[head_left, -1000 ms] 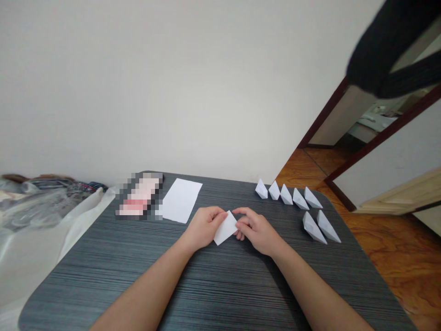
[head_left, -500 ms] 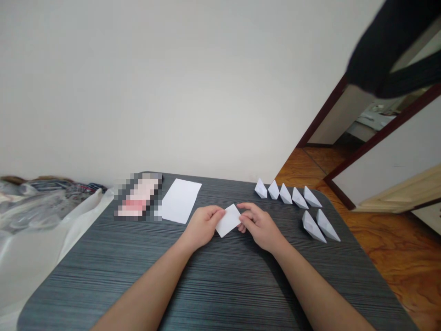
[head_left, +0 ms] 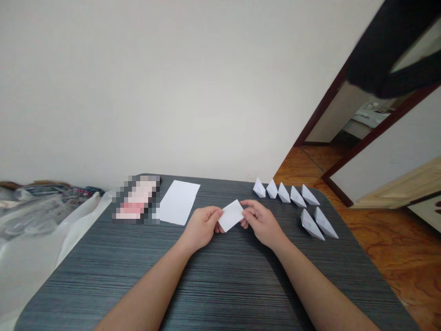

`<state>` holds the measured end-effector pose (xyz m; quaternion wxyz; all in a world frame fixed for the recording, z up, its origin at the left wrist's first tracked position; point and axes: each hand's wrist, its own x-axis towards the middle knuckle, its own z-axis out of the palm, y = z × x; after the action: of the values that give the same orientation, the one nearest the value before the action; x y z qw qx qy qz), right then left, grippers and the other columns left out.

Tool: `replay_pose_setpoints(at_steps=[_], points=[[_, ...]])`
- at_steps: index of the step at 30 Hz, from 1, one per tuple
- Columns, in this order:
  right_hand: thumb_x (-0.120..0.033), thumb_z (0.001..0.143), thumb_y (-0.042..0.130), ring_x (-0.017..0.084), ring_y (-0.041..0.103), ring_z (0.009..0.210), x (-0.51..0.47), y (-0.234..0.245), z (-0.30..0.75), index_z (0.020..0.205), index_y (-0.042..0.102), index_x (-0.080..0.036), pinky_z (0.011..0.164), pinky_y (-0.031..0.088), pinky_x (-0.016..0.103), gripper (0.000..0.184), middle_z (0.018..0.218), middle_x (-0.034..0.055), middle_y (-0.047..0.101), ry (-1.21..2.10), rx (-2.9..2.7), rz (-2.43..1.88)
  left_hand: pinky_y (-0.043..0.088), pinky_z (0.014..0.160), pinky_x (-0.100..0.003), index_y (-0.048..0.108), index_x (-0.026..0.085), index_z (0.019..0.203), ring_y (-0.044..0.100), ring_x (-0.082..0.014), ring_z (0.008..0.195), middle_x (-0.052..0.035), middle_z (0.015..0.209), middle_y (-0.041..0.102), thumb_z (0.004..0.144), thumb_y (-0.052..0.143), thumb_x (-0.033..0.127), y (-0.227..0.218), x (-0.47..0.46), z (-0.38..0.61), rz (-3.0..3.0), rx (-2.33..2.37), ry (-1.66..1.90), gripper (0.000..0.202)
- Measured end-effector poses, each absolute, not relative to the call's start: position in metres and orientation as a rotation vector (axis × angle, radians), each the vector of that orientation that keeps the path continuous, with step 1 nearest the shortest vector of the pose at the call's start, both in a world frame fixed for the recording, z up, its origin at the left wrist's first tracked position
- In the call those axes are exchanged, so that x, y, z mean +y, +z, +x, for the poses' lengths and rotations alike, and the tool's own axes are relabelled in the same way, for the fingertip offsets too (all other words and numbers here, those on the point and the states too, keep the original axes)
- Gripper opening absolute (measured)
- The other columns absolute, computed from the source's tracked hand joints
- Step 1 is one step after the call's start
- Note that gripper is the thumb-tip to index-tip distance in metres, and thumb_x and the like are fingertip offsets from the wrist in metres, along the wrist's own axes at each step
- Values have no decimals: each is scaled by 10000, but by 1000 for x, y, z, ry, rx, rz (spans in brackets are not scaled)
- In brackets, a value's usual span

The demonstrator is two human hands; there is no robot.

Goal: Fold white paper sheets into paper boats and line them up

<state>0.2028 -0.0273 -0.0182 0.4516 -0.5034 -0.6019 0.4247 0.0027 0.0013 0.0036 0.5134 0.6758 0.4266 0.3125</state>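
A small white folded paper [head_left: 230,216] is held just above the dark table, tilted with one corner pointing up and away. My left hand [head_left: 202,225] pinches its left corner, thumb on top and fingers curled beneath. On the opposite side, my right hand [head_left: 262,221] grips the right edge between thumb and fingers, the index finger reaching along the far corner. The underside of the paper is hidden.
A stack or sheet of white paper [head_left: 179,202] lies left of my hands, beside a blurred-out flat object [head_left: 138,197]. Several folded paper boats [head_left: 284,193] stand in a row at the right, with two more paper boats [head_left: 325,223] nearer. A wall [head_left: 193,92] rises behind the dark table [head_left: 206,285].
The folded paper has turned slightly and now shows a wider face. My right fingers have closed further onto its far edge; my left hand keeps its pinch.
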Motion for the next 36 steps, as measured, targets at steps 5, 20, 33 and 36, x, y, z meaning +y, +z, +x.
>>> replay_pose_setpoints(at_steps=[5, 20, 33, 36], points=[[-294, 871, 476, 128, 557, 567, -28, -17, 202, 1060, 550, -170, 541, 471, 262, 237, 644, -3, 575, 1054, -1454, -1288, 423, 536, -231, 613, 135, 717, 550, -127, 535, -24, 578, 613, 885, 381, 373, 5, 1, 2, 1621, 953, 724, 372], [-338, 857, 495, 101, 530, 465, -31, -16, 199, 913, 552, -161, 441, 393, 216, 194, 612, 7, 628, 1212, -1467, -1271, 389, 503, -219, 619, 142, 758, 510, -118, 539, -7, 605, 573, 830, 477, 389, 2, 2, 2, 1546, 1019, 779, 294], [-331, 860, 496, 138, 591, 594, -36, -15, 191, 1080, 454, -203, 442, 423, 224, 259, 720, 9, 600, 1320, -1381, -1101, 357, 389, -189, 524, 139, 907, 516, -113, 417, 14, 501, 559, 831, 458, 470, -3, 2, 3, 1279, 970, 808, 347], [-264, 828, 538, 137, 576, 668, -36, -14, 193, 1208, 415, -246, 487, 443, 233, 400, 840, 20, 573, 1266, -1445, -1052, 288, 351, -161, 523, 146, 904, 456, -86, 361, 41, 449, 511, 830, 468, 456, -3, 1, 2, 1343, 1007, 772, 323]])
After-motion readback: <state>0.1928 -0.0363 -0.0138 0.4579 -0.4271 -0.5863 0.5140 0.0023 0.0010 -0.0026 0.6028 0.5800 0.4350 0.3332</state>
